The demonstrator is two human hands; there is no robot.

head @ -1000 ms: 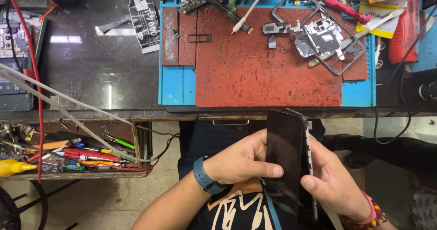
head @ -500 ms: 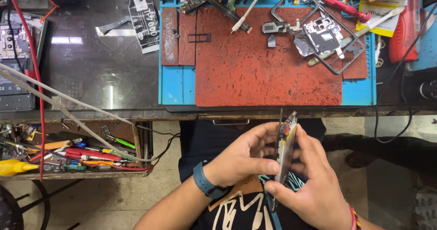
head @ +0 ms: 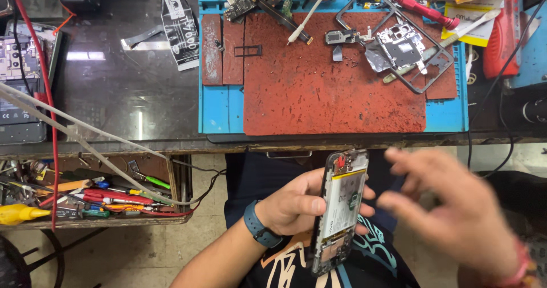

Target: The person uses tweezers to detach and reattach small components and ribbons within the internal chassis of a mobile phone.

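While left hand (head: 293, 205) grips opened phone (head: 340, 208) (white battery label), right hand (head: 456, 208) blurred.

Open middle of the red mat (head: 319, 88) on the counter (head: 114, 100), parts and metal frame (head: 407, 43) crowding its far edge, wires (head: 85, 145) crossing the tool drawer (head: 91, 194).

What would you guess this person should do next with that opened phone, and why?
Probably bring the right hand back to steady the opened phone. Only the left hand grips it, held over the lap below the bench edge, its battery and board exposed, while the right hand hovers blurred beside it, not touching.
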